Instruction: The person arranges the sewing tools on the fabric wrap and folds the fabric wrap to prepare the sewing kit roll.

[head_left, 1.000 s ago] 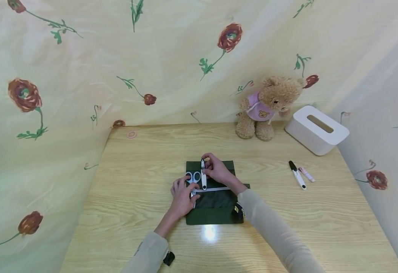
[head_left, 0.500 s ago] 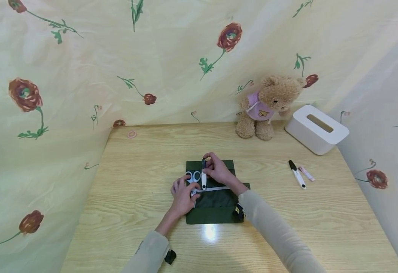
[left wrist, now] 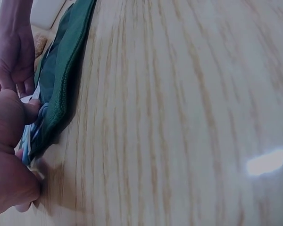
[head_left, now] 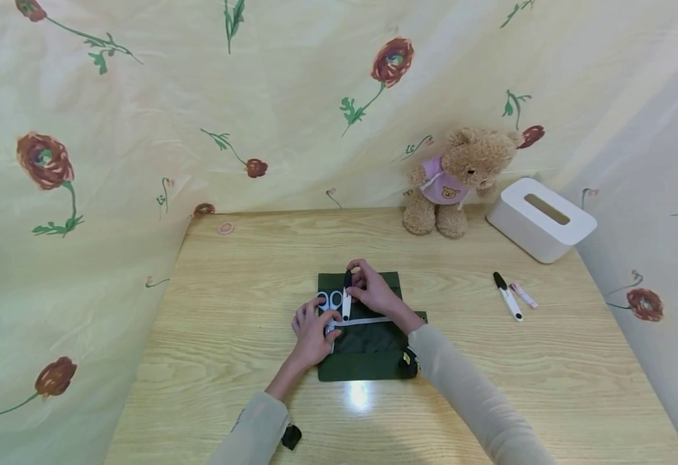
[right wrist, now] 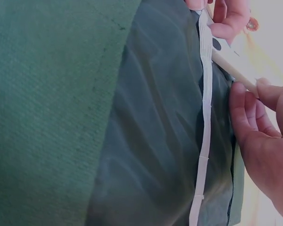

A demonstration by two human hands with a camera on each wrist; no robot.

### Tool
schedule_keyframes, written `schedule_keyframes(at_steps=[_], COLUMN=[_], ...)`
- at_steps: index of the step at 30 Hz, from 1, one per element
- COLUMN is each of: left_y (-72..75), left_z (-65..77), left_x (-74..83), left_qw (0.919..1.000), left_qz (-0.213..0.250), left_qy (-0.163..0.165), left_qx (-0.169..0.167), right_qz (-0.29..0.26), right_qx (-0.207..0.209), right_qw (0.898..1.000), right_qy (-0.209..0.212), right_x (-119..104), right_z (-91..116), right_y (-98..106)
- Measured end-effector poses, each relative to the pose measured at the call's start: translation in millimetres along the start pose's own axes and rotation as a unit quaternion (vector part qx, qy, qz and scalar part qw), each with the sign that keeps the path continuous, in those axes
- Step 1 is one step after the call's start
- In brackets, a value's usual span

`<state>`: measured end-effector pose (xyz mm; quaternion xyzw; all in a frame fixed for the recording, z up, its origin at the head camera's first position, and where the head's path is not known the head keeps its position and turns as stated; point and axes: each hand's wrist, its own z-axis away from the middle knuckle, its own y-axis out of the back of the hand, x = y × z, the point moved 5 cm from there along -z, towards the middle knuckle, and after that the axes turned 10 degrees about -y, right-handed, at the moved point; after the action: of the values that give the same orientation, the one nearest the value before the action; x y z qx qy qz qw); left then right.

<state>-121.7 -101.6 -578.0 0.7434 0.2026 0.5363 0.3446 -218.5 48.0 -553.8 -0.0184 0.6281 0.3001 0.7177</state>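
A dark green fabric case (head_left: 368, 368) lies spread out, crossed by a white elastic band (head_left: 368, 321). Under the band's left end are scissors (head_left: 336, 299) with pale blue-grey handles. My left hand (head_left: 310, 336) pinches the band there between thumb and forefinger, another finger at a scissor loop. With thumb and fingertips my right hand (head_left: 374, 290) holds a slim white tool (head_left: 347, 307) by its black end, just right of the scissors. The right wrist view shows the tool's dotted white end (right wrist: 217, 44) right at the band. The left hand (left wrist: 9, 136) hides part of the scissors.
To the right, a similar black-and-white tool (head_left: 508, 297) lies by a small pink-and-white stick (head_left: 524, 295). A teddy bear (head_left: 443, 187) and white tissue box (head_left: 533, 226) stand at the back right. A pink ring (head_left: 225, 228) lies at the back left.
The white tool has tilted slightly, its black end shifting a little right with my right hand. My left hand stays in place on the band and scissors.
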Motion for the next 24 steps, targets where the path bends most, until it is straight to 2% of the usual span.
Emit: schedule_keyframes(at_steps=[13, 20, 24], left_y=[-1.9, -1.7, -1.3], left_z=[0.5, 0.7, 2.1], left_x=[-1.4, -0.6, -0.5], left_qw=[1.0, 0.9999, 0.9999], left_qz=[-0.007, -0.003, -0.005], left_qy=[-0.003, -0.009, -0.011], left_qx=[0.002, 0.006, 0.005], right_qz=[0.076, 0.113, 0.123], right_qx=[-0.034, -0.064, -0.074], right_qw=[0.995, 0.99, 0.987], right_qy=[-0.062, -0.06, -0.074], right_x=[0.2, -2.9, -2.7], right_z=[5.5, 6.7, 8.2], right_y=[-0.3, -5.0, -7.5])
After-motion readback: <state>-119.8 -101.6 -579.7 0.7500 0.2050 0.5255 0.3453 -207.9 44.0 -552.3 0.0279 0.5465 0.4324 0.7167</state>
